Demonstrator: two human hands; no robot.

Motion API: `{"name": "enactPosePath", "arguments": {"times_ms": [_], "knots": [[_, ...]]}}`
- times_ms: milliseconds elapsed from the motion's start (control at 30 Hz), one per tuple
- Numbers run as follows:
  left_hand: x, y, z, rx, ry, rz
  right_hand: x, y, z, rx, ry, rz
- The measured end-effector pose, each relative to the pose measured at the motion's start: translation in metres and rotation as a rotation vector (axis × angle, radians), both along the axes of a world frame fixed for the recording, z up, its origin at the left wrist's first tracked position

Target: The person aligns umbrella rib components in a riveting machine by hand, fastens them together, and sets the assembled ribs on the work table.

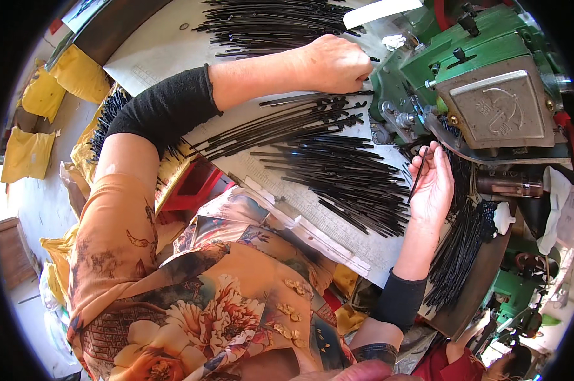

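Observation:
My left hand is closed in a fist over the worktable, its fingers near the green machine. Whatever those fingers hold is hidden. Further right and nearer to me, my right hand is palm up, with a thin black rod between its thumb and fingers. Just left of it lies a dense pile of thin black rods on the pale table. Between my two hands, longer black rods with thicker ends lie fanned out. Beyond my left forearm is another heap of black rods.
A grey metal plate covers the machine's front. Bundled black rods hang at the table's right side. A pale strip runs along the near table edge. Yellow bags are at the far left. Another person in red is at lower right.

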State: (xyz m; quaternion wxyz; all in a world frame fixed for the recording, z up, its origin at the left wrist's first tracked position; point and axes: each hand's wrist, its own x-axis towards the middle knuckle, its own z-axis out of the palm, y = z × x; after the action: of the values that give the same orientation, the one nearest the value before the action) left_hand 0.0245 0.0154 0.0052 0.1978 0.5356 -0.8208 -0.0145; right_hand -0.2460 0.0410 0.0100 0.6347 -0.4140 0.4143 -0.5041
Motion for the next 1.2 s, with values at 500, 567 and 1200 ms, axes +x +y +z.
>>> {"name": "enactPosePath", "arguments": {"times_ms": [500,567,1200], "knots": [[-0.008,0.01,0.015,0.122,0.121,-0.077,0.014,0.008,0.017,-0.034,0.363,0.32],[-0.011,0.007,0.015,0.212,0.332,-0.183,0.018,0.008,0.017,-0.033,0.436,0.381],[-0.032,0.015,0.021,0.255,0.541,-0.219,0.023,0.014,0.016,-0.128,0.501,0.408]]}}
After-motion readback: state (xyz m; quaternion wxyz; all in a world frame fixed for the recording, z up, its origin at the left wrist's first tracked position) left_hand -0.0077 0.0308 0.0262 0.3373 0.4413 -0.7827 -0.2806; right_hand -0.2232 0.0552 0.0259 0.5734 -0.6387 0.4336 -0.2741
